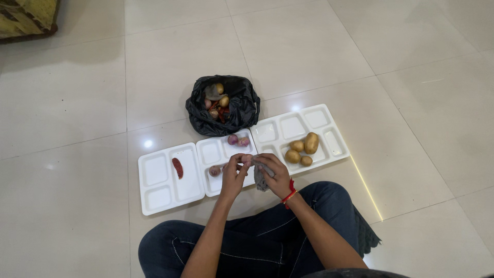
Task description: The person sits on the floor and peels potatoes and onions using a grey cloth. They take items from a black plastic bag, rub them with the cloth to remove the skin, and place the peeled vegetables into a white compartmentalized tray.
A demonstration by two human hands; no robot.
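I sit cross-legged on the floor. My left hand (234,174) and my right hand (274,174) meet over the middle white tray (212,153), together holding a small onion (247,159); the right hand also grips a grey cloth (260,180) against it. On that tray lie two purple onions (237,139) at the back and one onion (214,171) beside my left hand. A red chilli (177,168) lies on the left white tray (154,198). Several potatoes (302,149) sit on the right white tray (288,125).
A black plastic bag (222,105), open, holds more potatoes, onions and chillies just beyond the trays. A patterned cushion or mat (25,18) lies at the far left corner. Pale glossy floor tiles (360,51) surround everything.
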